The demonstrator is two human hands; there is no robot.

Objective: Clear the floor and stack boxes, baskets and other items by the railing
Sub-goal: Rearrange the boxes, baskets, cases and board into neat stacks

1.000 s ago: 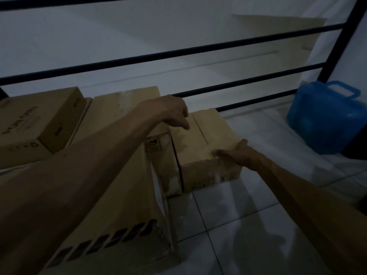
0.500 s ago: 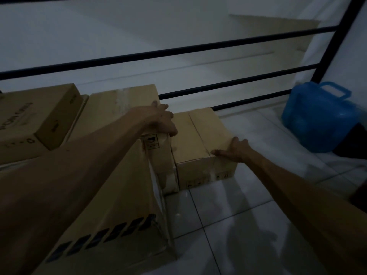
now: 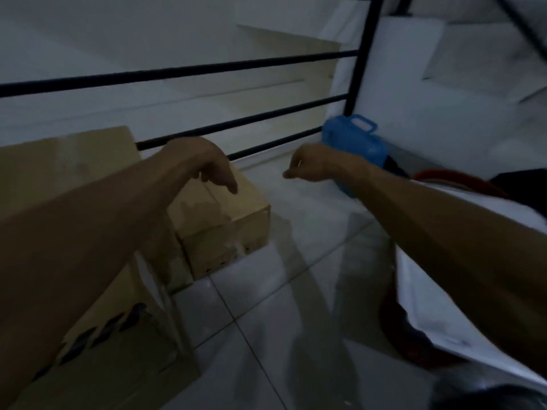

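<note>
A small cardboard box sits on the tiled floor against the black railing. A larger, taller cardboard box stands to its left, partly hidden by my left forearm. My left hand hangs over the small box with fingers relaxed and pointing down, holding nothing. My right hand is in the air to the right of the small box, fingers loosely curled, empty. A blue plastic case with a handle stands by the railing post behind my right wrist.
A white sheet-like item lies at the right over something dark with a red rim. The railing post rises at the corner. White floor tiles show between the boxes and the right-hand pile.
Both hands have come off the small box and lifted. The view has swung to the right, so the blue case now sits near the middle and the far-left box is out of frame.
</note>
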